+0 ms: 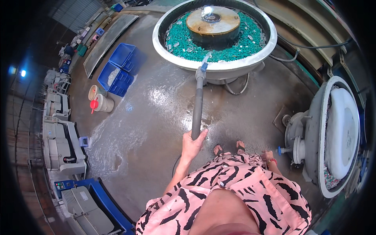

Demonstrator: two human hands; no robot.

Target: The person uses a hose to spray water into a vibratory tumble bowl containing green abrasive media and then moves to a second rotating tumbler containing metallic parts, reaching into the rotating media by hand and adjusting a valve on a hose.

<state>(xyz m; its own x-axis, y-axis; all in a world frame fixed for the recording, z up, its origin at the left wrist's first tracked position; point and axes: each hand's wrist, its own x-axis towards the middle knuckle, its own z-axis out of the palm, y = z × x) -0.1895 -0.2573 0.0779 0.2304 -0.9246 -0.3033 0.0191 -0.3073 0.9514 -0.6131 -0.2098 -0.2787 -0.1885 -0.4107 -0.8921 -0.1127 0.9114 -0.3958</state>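
Note:
My left hand (192,144) is closed around the lower end of a grey hose pipe (198,102). The pipe reaches forward and ends in a blue valve (204,67) over the near rim of a round vibratory tumbler bowl (180,62). Water runs from its tip onto green tumbling media (231,53), among which small clear or silvery pieces (190,49) lie. A rusty-edged round hub (213,21) rises in the bowl's middle. My right hand (268,156), with a red bracelet at the wrist, hangs low beside my patterned trousers, its fingers loose and apparently holding nothing.
A second tumbler bowl (324,156) with a pale cover stands close on my right, a blue-handled valve (282,150) on its side. Blue crates (124,84) and white buckets (105,104) sit at the left. Grey machines (58,147) line the left wall. The floor (149,133) is wet.

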